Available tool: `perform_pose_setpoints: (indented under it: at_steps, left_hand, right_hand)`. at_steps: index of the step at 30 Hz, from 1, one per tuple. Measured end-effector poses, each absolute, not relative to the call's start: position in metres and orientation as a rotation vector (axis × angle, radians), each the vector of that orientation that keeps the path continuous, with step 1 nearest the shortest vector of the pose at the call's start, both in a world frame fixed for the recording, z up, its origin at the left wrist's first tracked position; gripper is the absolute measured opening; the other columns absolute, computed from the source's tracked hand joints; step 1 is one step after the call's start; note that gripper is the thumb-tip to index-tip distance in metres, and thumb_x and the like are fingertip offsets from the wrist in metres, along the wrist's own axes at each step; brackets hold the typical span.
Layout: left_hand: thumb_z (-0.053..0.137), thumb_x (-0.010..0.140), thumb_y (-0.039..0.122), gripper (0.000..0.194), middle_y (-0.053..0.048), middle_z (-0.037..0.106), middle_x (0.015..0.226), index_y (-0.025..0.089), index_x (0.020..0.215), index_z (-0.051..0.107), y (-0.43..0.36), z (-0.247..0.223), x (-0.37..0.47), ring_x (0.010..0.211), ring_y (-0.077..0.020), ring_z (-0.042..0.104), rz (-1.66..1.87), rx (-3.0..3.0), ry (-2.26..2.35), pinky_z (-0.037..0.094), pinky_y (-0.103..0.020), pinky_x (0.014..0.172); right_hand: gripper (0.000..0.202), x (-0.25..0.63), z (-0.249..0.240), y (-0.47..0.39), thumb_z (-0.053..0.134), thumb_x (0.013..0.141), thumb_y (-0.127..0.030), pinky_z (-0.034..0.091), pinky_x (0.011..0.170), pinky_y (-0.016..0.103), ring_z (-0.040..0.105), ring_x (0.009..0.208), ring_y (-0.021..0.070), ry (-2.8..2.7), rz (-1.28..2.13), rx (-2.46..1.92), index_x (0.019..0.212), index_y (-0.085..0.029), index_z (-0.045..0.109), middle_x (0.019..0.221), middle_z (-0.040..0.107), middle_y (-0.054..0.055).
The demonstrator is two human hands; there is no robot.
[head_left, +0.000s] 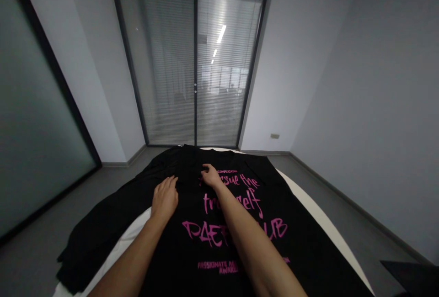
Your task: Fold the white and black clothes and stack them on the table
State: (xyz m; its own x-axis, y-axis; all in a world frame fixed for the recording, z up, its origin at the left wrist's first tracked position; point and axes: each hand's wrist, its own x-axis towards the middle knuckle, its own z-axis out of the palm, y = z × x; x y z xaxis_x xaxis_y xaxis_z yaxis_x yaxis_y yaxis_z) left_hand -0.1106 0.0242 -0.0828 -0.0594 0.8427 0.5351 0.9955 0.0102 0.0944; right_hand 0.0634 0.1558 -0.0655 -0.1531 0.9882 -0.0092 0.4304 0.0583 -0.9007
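A black shirt [178, 246] with pink lettering lies spread over a round pale table, its neckline at the far side. My left hand [165, 198] rests on the cloth near the shirt's left edge, palm down, fingers extended. Farther forward, beside the top lines of print, is my right hand [210, 176]; its fingers point left, slightly bent and apart, over the fabric. Neither hand visibly grips the cloth. My right forearm hides part of the lettering. More black fabric [113, 214] drapes in folds off the left side; whether it belongs to the same shirt I cannot tell.
The table's pale rim [318, 210] shows on the right, and a white surface [132, 233] shows between the fabric at left. Ahead stand glass doors [195, 68] with blinds. A dark object [408, 276] juts in at lower right.
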Motion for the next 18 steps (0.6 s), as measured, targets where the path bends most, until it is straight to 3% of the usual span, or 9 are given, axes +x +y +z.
perform_pose_setpoints:
  at_steps: [7,12,18]
  left_hand:
    - [0.044,0.085,0.009,0.052,-0.011,0.059,0.141,0.015,0.135,0.057,0.026,-0.085,-0.11,0.132,-0.0279,0.051,-0.618,-1.893,-1.978,0.038,-0.042,0.108]
    - [0.044,0.085,0.008,0.052,-0.012,0.058,0.141,0.012,0.135,0.057,0.027,-0.087,-0.11,0.131,-0.0277,0.051,-0.599,-1.888,-1.956,0.038,-0.042,0.108]
    - [0.044,0.086,0.007,0.052,-0.011,0.059,0.141,0.012,0.136,0.057,0.025,-0.087,-0.11,0.13,-0.0269,0.051,-0.596,-1.879,-1.929,0.039,-0.041,0.107]
  right_hand:
    - [0.05,0.047,-0.067,0.16,0.055,0.078,-0.003,0.053,0.068,0.022,0.066,0.08,0.0123,-1.378,1.351,-1.213,0.125,-0.017,0.064,0.114,0.068,0.008]
    - [0.057,0.043,-0.07,0.159,0.056,0.078,-0.005,0.049,0.059,0.02,0.058,0.061,0.0085,-1.159,1.486,-1.134,0.133,-0.017,0.058,0.085,0.067,0.003]
    - [0.045,0.04,-0.073,0.161,0.06,0.074,-0.003,0.05,0.062,0.02,0.056,0.057,0.0078,-0.947,1.532,-1.16,0.117,-0.013,0.066,0.07,0.061,0.0]
